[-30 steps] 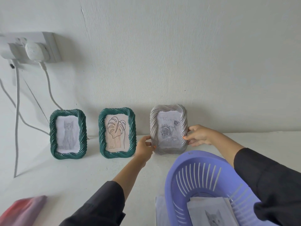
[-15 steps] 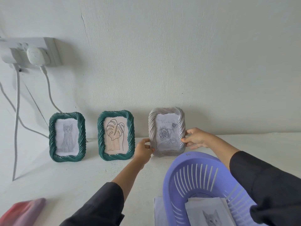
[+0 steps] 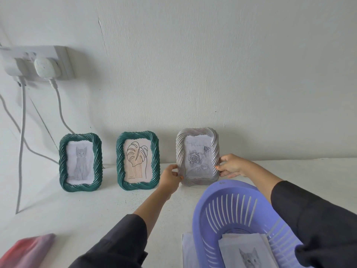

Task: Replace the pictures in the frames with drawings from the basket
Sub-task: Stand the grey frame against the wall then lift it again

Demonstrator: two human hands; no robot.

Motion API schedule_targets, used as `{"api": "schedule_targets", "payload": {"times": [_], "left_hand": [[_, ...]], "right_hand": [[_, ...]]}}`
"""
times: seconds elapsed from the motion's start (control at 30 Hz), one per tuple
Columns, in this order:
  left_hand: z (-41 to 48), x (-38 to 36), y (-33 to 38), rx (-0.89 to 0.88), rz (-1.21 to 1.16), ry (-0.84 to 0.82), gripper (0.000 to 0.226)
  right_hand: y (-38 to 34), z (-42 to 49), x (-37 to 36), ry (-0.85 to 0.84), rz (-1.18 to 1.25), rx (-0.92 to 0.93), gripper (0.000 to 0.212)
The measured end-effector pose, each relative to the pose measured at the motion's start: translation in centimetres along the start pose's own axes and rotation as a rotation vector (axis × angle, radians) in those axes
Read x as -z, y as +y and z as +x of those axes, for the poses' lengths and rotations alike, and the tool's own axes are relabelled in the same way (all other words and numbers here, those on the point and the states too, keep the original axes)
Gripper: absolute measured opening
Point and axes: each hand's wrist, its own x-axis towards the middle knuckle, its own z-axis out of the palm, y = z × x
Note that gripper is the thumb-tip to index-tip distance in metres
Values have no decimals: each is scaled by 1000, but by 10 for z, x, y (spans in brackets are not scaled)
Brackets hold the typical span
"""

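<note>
Left hand [image 3: 170,177] and right hand [image 3: 230,166] pinch grey frame [image 3: 197,157] side edges. Best keep it upright, clear of near basket [image 3: 234,185].

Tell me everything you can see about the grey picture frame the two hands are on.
The grey frame is a rounded rectangle with a twisted, rope-like border, plastic by its look. It stands upright in portrait, facing the camera, near the wall, right of a green frame. Inside is a pencil rose drawing with faint lettering above. The left hand grips its lower left edge, the right hand its right edge. Whether its base rests on the table I cannot tell.
</note>
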Motion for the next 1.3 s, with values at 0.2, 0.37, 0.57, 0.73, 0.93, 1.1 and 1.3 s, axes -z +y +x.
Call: {"api": "schedule_targets", "payload": {"times": [0.2,0.37,0.57,0.73,0.93,1.1,1.3], "left_hand": [[2,-1,1,19,8,-4,44],[5,-3,0,30,0,8,45],[5,-4,1,25,-20,6,45],[5,-5,1,28,-23,4,45],[5,-5,3,37,-33,-3,47],[3,-4,4,40,-21,-13,47],[-6,0,12,30,14,-4,48]], "right_hand": [[1,2,-1,19,-7,-8,32],[1,-1,-3,24,-4,-15,31],[3,2,-3,27,-17,-22,31],[3,2,-3,26,-28,-31,31],[2,0,-2,23,-42,-38,31],[2,0,-3,22,-51,-40,26],[-1,-4,-2,25,-67,-66,15]]}}
